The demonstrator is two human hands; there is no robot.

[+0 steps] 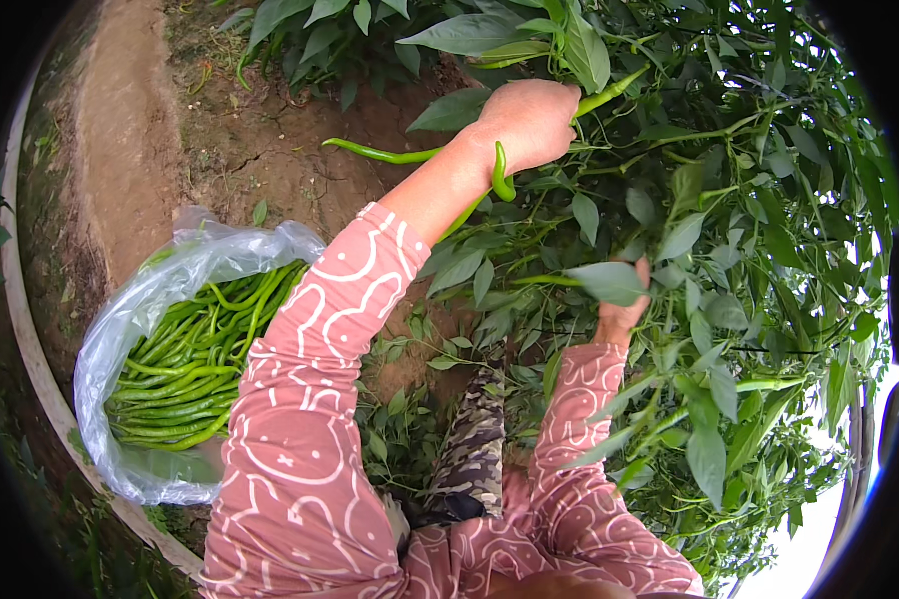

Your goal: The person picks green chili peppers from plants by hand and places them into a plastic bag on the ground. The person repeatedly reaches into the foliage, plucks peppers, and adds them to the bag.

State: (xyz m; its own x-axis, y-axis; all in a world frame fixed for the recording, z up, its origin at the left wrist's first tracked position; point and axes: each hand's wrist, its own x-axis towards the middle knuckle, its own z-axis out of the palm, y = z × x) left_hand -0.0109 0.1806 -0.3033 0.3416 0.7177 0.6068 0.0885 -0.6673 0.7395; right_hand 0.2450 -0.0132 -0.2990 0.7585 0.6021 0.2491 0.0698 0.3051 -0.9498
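My left hand (528, 123) reaches across to the pepper plants (719, 172), its back turned up. Its fingers are closed around a long green chili pepper (610, 93), which sticks out past them. Another slender chili (382, 153) shows from beneath my left wrist, and a curled chili (503, 180) lies against the wrist's near side; whether the hand holds these is hidden. Lower down, my right hand (628, 307) is in the foliage, mostly covered by a broad leaf (610, 283). Its fingers and anything in them are hidden. A green chili (547, 281) is just left of it.
A clear plastic bag (120, 329) stands open on the soil at left, with many green chilies (187, 374) inside. Bare earth (262, 165) runs beyond it, and a pale curved edging (26, 299) borders the far left. My camouflage trouser leg (476, 419) is among low leaves.
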